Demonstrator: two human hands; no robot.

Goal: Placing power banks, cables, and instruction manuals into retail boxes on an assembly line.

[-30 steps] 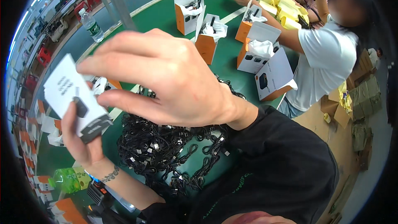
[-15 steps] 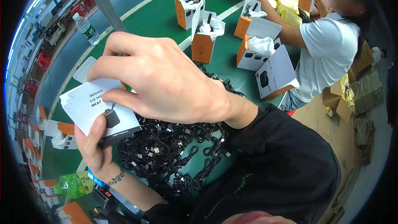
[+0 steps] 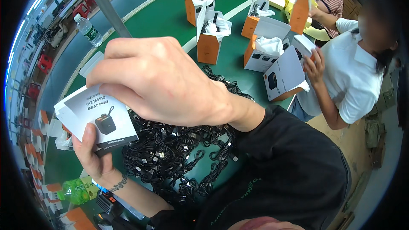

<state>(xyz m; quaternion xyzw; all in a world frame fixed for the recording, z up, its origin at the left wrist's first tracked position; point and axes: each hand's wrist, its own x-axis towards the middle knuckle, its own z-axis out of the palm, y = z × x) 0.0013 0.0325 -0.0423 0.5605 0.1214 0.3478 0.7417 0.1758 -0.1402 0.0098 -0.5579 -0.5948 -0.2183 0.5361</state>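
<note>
A small stack of white booklets with a black speaker pictured on the front is held in my left hand, its thumb across the lower front. Over the stack's upper edge reaches my right hand, thumb and fingers closed on the top booklet, which looks slightly bent there. The right fingertips are partly hidden behind the hand. Beneath my hands lies a tangled heap of black cables on the green table.
Open orange-and-white boxes with white wrapping and cables stand across the table. A box with a speaker picture is at the right, near a co-worker in a white shirt. A water bottle and a green bottle are at left.
My right fingers have come to the booklets' upper edge and the stack has shifted slightly left. The co-worker has leaned back and now handles a box.
</note>
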